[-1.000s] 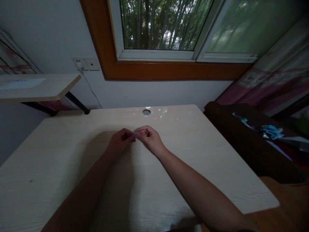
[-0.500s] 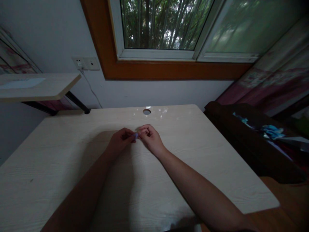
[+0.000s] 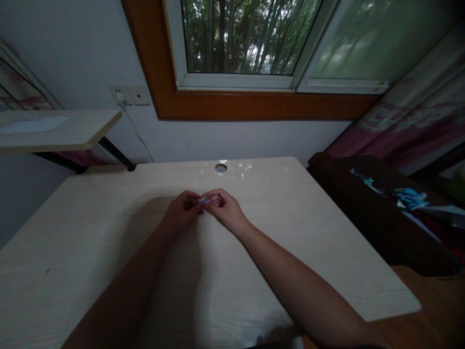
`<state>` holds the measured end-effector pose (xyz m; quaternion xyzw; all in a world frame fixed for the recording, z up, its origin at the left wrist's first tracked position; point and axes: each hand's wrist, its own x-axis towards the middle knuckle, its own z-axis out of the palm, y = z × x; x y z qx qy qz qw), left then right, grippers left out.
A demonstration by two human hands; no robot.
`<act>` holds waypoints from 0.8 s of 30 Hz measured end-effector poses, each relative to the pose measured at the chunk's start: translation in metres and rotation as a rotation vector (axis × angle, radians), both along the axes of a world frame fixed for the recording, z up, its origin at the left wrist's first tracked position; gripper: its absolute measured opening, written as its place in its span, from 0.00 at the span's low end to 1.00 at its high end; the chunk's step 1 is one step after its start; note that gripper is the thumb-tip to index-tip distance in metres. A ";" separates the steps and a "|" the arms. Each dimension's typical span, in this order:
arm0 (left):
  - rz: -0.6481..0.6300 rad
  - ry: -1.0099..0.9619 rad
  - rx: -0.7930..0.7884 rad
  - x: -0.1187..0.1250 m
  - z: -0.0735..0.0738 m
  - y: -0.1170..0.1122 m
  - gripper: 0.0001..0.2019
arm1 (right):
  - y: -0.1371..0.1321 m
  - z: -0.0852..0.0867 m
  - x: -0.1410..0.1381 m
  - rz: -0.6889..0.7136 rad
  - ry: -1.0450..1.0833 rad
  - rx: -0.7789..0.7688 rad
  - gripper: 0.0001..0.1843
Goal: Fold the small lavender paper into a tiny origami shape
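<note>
My left hand (image 3: 181, 212) and my right hand (image 3: 225, 209) meet fingertip to fingertip over the middle of a pale wooden desk (image 3: 109, 252). Both pinch a tiny pale bluish piece (image 3: 205, 200) between thumb and fingers. It is too small and dim to name; it may be a slip of paper. Both hands rest low, close to the desk top, with fingers curled in.
A round cable hole (image 3: 220, 167) sits near the desk's far edge. A raised side shelf (image 3: 58, 130) stands at the left, under a wall socket (image 3: 129, 95). A dark wooden piece of furniture (image 3: 381, 213) with bluish items lies to the right. The window is straight ahead.
The hands stay in the same spot. The fingertips have shifted slightly around the small bluish piece, which now lies a little flatter between them.
</note>
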<state>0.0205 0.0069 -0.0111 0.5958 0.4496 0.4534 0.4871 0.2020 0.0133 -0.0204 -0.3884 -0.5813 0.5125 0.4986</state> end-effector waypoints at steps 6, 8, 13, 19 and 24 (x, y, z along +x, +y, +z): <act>-0.007 0.004 -0.003 0.002 0.005 -0.001 0.17 | -0.001 0.003 0.002 -0.016 0.001 -0.003 0.13; -0.014 0.009 -0.005 0.002 0.005 -0.001 0.17 | -0.001 0.003 0.002 -0.007 0.035 -0.009 0.13; -0.041 -0.043 -0.038 0.002 0.004 -0.001 0.17 | -0.001 0.001 -0.001 0.009 0.162 -0.037 0.11; -0.029 -0.045 -0.027 0.002 0.003 0.000 0.18 | -0.001 0.000 -0.001 -0.003 0.145 -0.034 0.12; -0.016 -0.039 -0.025 0.002 0.006 0.000 0.17 | -0.001 0.002 0.000 -0.005 0.125 -0.024 0.14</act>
